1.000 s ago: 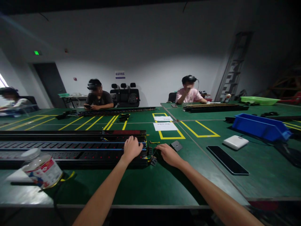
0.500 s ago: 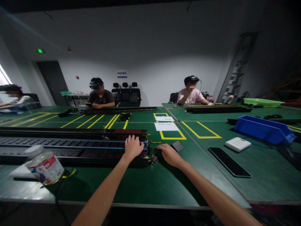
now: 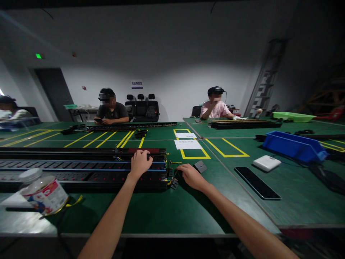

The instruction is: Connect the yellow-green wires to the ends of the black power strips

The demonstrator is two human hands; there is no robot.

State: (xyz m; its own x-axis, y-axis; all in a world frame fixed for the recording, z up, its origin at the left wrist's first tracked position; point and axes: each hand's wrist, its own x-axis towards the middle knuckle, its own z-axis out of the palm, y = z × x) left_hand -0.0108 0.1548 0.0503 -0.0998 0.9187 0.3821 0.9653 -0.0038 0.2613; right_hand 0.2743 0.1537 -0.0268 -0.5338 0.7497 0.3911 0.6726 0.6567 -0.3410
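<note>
Long black power strips lie across the green table, running off to the left. My left hand rests on top of them near their right end, fingers curled over the far edge. My right hand sits just past that end, fingers bent down over small black parts and yellow wires; what they hold is hidden. A small dark square plate lies just beyond my right hand.
A tipped plastic jar lies at the near left. A black phone, a white box and a blue bin are to the right. Papers sit in a yellow-taped square. Three people sit at the far tables.
My left hand has slid left and farther back along the power strips. My right hand has stayed at the strips' end. The view has shifted slightly.
</note>
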